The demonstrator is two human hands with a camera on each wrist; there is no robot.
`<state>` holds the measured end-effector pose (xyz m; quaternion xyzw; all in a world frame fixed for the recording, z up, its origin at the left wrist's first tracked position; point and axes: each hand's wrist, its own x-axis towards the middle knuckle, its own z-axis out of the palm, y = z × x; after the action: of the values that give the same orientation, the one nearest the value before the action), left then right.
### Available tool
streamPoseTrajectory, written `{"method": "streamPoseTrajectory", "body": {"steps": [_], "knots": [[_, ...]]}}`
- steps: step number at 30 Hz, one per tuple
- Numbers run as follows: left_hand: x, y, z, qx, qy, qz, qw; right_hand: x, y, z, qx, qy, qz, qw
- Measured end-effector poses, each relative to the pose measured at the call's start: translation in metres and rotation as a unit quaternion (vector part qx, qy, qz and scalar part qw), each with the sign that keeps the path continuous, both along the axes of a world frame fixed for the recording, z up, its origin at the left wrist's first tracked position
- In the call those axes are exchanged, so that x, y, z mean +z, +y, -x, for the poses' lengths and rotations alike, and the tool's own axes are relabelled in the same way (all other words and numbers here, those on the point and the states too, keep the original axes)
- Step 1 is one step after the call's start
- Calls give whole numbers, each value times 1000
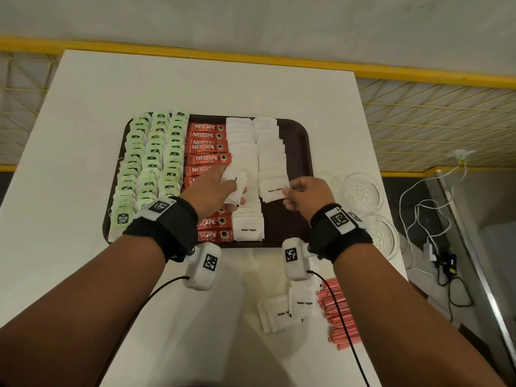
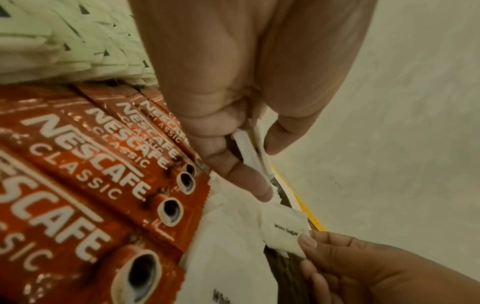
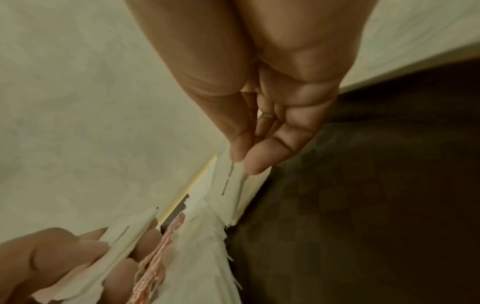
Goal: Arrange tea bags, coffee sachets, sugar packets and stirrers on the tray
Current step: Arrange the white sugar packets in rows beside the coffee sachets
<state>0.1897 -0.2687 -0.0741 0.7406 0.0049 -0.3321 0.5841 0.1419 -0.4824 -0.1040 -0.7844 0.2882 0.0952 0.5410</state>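
A dark brown tray (image 1: 296,135) holds green tea bags (image 1: 150,163) in rows at the left, red coffee sachets (image 1: 206,146) in a column, and two columns of white sugar packets (image 1: 243,146). My left hand (image 1: 223,188) grips a small stack of sugar packets (image 1: 236,185) over the tray's middle; the stack (image 2: 250,150) shows edge-on in the left wrist view. My right hand (image 1: 290,194) pinches one sugar packet (image 1: 275,191) at the near end of the right sugar column, the packet (image 2: 284,232) reading "White Sugar".
Loose sugar packets (image 1: 290,308) and a pile of red stirrers (image 1: 337,314) lie on the white table (image 1: 195,85) near me, right of centre. Two glass bowls (image 1: 363,191) stand right of the tray. Cables and a plug strip (image 1: 441,261) lie past the table's right edge.
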Motion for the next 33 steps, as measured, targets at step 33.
{"method": "streamPoseTrajectory", "body": {"steps": [33], "knots": [[-12,-7,2,-50,-40,-36,997,-2,4,15,-82,80,-27,993]]}}
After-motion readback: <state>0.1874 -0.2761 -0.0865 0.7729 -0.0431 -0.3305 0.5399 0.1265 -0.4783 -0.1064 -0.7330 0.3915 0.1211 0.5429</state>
